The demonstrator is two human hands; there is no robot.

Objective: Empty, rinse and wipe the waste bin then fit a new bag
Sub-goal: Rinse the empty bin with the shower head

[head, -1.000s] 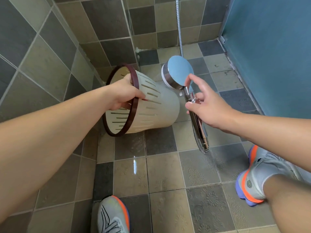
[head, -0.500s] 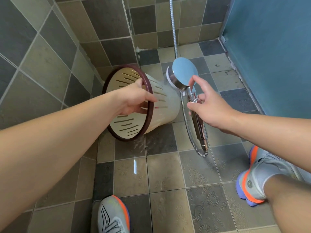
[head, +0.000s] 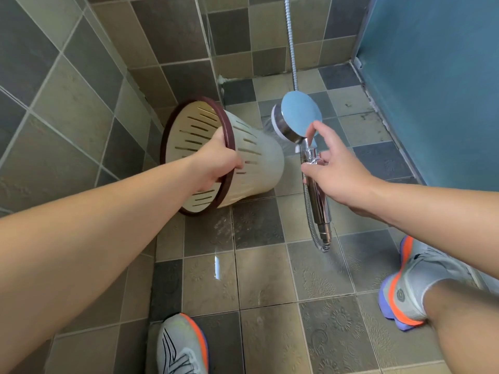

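Bin on its side, shower head spraying its wall!
The waste bin (head: 259, 168) hangs tilted above the floor tiles (head: 259, 279), left hand (head: 218, 163) gripping its brown rim; right hand (head: 337, 174) clasps the shower head (head: 297, 120) just beside it.

A tiled wall (head: 81, 85) of square grey and tan tiles fills the upper left of the frame and meets a second tiled wall (head: 243, 31) at a corner near top centre. The floor (head: 259, 279), patterned tiles in like colours, looks wet, with a bright glint near centre. A blue panel (head: 437, 85), perhaps a door, stands upper right.
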